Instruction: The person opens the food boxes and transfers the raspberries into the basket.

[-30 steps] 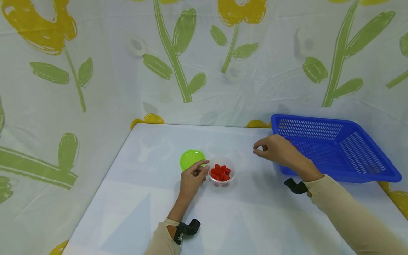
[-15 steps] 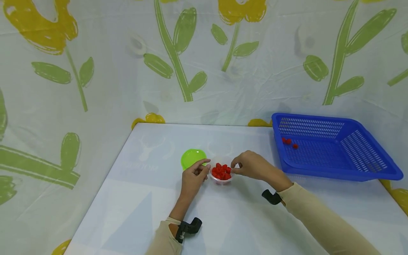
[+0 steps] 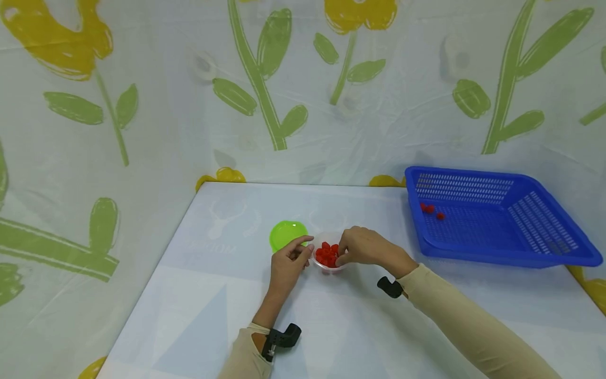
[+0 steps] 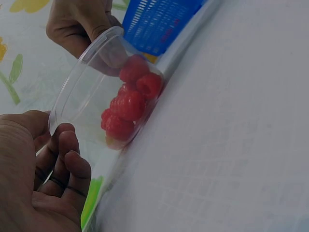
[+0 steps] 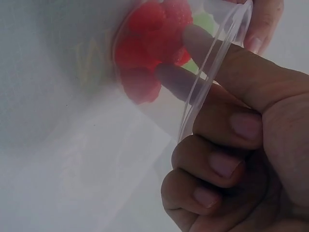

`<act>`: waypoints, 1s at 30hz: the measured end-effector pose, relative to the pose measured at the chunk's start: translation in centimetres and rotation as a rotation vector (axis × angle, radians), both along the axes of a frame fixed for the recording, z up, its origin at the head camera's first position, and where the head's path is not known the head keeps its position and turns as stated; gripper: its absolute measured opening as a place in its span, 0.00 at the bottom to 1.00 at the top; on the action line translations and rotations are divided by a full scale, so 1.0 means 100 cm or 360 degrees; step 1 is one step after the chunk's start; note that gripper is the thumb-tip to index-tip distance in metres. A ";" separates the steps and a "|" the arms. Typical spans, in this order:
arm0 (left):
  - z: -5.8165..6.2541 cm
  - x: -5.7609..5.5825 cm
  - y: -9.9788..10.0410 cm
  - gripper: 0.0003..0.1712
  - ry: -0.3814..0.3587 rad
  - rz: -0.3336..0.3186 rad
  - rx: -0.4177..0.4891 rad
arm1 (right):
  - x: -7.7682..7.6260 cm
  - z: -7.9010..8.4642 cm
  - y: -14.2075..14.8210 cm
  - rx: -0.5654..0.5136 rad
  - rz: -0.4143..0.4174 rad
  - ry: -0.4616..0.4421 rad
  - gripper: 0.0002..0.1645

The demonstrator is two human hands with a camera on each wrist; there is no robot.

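Note:
A clear plastic cup (image 4: 79,104) stands on the table with several raspberries (image 4: 129,104) in it. My left hand (image 3: 286,268) pinches the cup's rim between thumb and fingers, on its left side. From the other side my right hand (image 3: 369,246) reaches over the rim, thumb and forefinger down inside the cup. In the right wrist view those two fingertips close around a raspberry (image 5: 166,43), while the other fingers curl outside the rim. Beside the cup, partly behind my left hand, lies a bright green round piece like a lid (image 3: 285,232).
A blue slotted plastic basket (image 3: 502,252) stands at the table's back right, a few raspberries (image 3: 428,208) in its left corner. White cloth (image 3: 189,131) printed with yellow flowers hangs behind and to the left of the table (image 3: 199,310).
My right hand has come left from over the basket to the cup and lowered its fingertips inside, uncovering the raspberries in the basket. My left hand keeps its hold on the rim.

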State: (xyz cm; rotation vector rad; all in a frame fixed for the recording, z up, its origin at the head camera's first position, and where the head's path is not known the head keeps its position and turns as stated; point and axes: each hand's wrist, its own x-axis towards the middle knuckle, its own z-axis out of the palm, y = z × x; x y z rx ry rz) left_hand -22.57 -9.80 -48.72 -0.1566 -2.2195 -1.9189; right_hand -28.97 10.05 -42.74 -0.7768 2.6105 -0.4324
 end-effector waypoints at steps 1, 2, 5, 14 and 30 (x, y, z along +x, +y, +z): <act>0.000 0.001 0.000 0.14 0.0002 0.0002 -0.0009 | 0.000 0.000 -0.001 0.0005 -0.0009 -0.0010 0.07; 0.000 0.002 0.000 0.14 0.0001 0.0003 -0.0017 | 0.000 -0.001 -0.001 0.0011 -0.0010 -0.0017 0.07; 0.001 0.004 0.000 0.14 -0.0001 0.0002 -0.0036 | 0.000 -0.003 -0.002 0.0030 -0.0026 -0.0034 0.07; 0.000 0.003 0.001 0.14 -0.0008 0.0000 -0.0034 | 0.000 -0.004 -0.002 0.0020 -0.0147 -0.0039 0.07; 0.002 -0.001 0.000 0.13 0.0005 0.0001 -0.0024 | 0.009 0.010 0.018 -0.0316 -0.0196 0.0158 0.07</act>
